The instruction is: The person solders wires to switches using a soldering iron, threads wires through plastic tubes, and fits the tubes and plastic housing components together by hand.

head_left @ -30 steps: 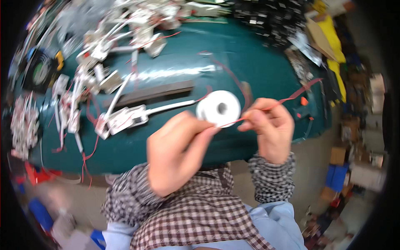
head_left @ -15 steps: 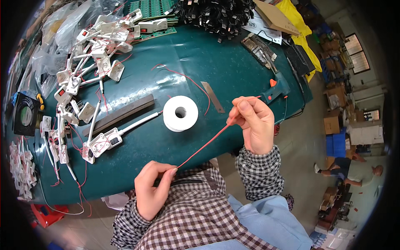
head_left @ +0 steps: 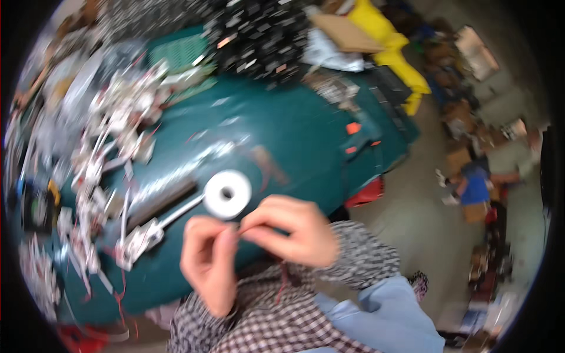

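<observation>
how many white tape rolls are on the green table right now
1. The white tape roll lies flat on the green table, just beyond the left hand and right hand, whose fingertips meet. The picture is blurred, so the cluttered left side could hide others.

Teal counter (head_left: 282,129) blurred. White tape roll (head_left: 227,194) near its front edge, dark flat bar (head_left: 162,203) just left of roll. Small white wired parts with red leads (head_left: 100,170) strewn along left side. Heap of black parts (head_left: 259,35) at far edge, green board (head_left: 176,56) beside it. Yellow sheet (head_left: 388,56) and brown cardboard (head_left: 344,32) far right. Person in blue (head_left: 474,185) on floor, well apart.
</observation>
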A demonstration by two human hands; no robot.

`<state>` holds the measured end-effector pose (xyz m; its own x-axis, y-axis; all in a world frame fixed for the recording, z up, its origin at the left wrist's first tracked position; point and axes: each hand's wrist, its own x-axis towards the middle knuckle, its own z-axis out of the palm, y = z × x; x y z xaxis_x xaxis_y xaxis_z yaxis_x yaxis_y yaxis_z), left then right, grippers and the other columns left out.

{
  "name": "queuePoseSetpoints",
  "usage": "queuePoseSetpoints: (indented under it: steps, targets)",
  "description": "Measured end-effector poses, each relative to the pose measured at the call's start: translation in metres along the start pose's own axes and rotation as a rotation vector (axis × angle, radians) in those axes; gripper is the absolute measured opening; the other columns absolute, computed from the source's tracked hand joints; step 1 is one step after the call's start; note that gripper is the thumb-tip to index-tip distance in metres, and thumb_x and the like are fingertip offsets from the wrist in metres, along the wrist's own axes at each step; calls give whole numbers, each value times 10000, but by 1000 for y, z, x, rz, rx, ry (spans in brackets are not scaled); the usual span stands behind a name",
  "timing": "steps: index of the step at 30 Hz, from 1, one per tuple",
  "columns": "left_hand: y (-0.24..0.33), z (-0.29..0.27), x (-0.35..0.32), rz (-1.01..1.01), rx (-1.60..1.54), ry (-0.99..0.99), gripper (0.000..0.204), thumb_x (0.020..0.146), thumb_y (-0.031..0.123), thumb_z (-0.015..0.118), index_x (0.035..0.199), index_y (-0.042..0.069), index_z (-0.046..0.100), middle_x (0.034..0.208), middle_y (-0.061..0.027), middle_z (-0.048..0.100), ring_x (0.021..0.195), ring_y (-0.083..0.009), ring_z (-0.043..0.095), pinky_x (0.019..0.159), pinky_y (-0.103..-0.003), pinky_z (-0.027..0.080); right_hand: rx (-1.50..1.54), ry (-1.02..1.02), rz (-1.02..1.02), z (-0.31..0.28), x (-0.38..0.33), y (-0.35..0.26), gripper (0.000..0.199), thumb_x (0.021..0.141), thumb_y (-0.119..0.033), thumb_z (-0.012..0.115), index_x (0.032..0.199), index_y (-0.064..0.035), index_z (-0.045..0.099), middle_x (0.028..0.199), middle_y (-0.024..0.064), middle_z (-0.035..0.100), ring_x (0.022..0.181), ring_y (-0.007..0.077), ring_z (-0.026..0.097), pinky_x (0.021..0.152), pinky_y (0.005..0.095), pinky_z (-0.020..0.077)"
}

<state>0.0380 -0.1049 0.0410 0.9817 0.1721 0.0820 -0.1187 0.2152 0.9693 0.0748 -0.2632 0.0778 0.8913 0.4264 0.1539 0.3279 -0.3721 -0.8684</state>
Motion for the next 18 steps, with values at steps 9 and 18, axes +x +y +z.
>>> queuePoseSetpoints:
  steps: [9,18]
  targets:
    - [-2,-30,-16,-192,-415,163,148,952,128,532,1011,-1,571,924,-92,547,831,-162,510,739,-263,413,240,23,-92,40,-26,12,122,894,-131,604,900,-17,560,813,86,540,705,200,563,625,323,443]
    - [-12,-30,-25,85,-54,74,210,931,75,541,1124,-2,563,939,-88,565,839,-150,520,682,-257,455,366,-37,136,23,-29,1,122,905,-132,615,897,-11,600,821,22,571,729,70,521,620,245,423]
